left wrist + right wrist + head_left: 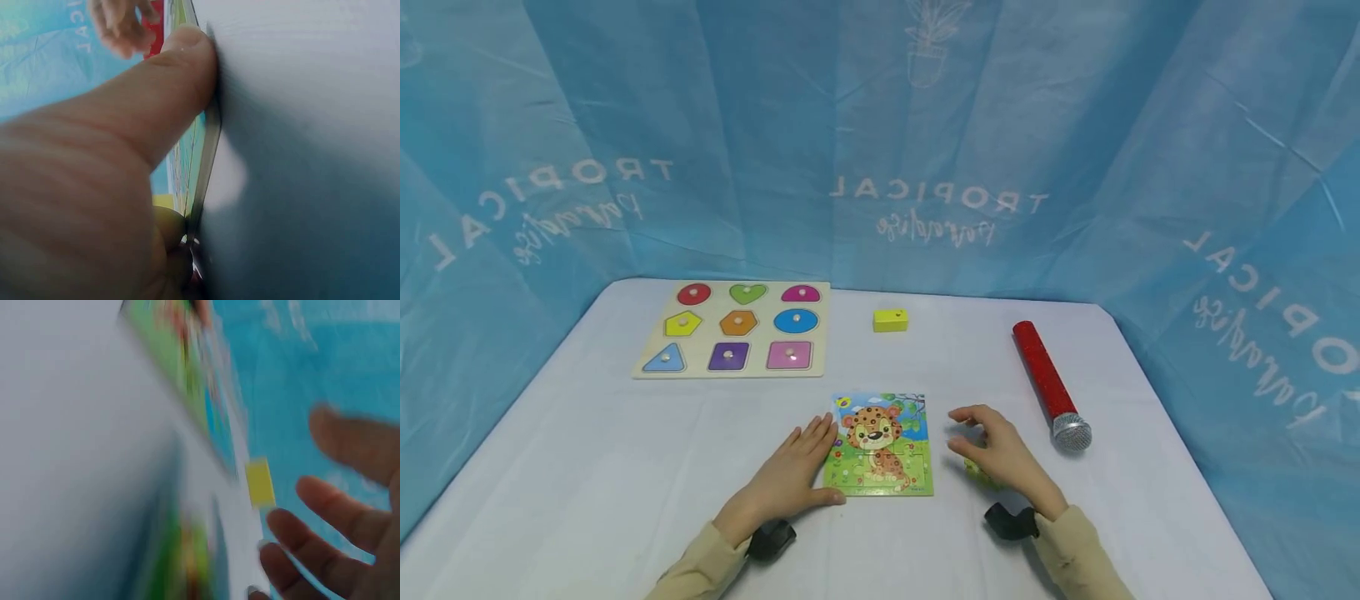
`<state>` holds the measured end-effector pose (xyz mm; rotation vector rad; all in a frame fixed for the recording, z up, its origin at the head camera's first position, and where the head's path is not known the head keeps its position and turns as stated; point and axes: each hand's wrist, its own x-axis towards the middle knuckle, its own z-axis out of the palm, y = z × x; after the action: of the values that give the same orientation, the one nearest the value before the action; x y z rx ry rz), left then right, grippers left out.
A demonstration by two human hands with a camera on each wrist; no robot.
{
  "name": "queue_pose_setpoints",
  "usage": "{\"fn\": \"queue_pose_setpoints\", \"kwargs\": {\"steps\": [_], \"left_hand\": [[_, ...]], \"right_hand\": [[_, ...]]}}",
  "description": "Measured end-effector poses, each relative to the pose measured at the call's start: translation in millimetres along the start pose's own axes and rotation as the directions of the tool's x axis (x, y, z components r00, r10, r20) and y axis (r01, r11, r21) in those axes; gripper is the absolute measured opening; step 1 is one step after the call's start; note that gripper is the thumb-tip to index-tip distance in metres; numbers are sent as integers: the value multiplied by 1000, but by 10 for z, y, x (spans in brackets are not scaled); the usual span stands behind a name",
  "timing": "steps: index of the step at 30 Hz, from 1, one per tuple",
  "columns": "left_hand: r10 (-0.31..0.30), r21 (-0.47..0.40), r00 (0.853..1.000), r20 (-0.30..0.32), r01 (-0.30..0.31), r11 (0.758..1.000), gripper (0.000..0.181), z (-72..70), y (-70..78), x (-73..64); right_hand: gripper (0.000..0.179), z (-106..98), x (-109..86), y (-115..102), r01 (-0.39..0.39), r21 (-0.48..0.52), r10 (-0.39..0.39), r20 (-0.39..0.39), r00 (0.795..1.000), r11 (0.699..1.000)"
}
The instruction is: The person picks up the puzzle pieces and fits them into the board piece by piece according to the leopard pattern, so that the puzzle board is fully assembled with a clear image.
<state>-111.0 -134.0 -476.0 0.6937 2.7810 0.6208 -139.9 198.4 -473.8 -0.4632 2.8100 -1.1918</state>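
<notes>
A square picture puzzle (883,467) with a cartoon leopard lies on the white table in front of me. My left hand (793,467) rests flat at its left side, fingertips on the left edge and thumb at the near-left corner. In the left wrist view, the left thumb (184,62) lies against the board's edge (209,150). To the puzzle's right, my right hand (1000,450) hovers with loosely bent fingers and nothing between them. Under it lies a small green patterned piece (977,473), partly hidden by the hand and blurred in the right wrist view.
A peg board (700,367) with coloured shapes lies at the back left. Behind the puzzle sits a yellow block (890,321). A red microphone (1047,375) with a silver head lies to the right. Blue printed cloth (925,267) hangs around the table (880,558).
</notes>
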Motion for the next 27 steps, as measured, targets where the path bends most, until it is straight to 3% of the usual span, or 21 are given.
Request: {"fn": "queue_pose_setpoints", "kwargs": {"steps": [5,8,11,15,21,27], "left_hand": [[-3,-2,1000,4,3,1000,100,-1,-9,-17],[-5,0,1000,0,5,1000,99,-6,-17,-24],[-2,2,1000,-4,2,1000,99,-5,-26,-19],[5,6,1000,3,-5,1000,99,10,-31,3],[4,5,1000,-1,-4,1000,100,18,-33,1],[2,7,1000,5,-2,1000,100,13,-25,3]], "right_hand": [[77,-203,-267,226,-79,-207,84,16,996,975],[79,-233,-345,275,-71,-259,81,30,996,963],[63,-220,-312,290,-57,-235,68,38,997,970],[41,-171,-125,313,-79,-174,83,17,996,982],[29,-73,213,364,-98,-79,92,-75,993,992],[23,-2,290,417,-92,31,96,-171,981,995]]}}
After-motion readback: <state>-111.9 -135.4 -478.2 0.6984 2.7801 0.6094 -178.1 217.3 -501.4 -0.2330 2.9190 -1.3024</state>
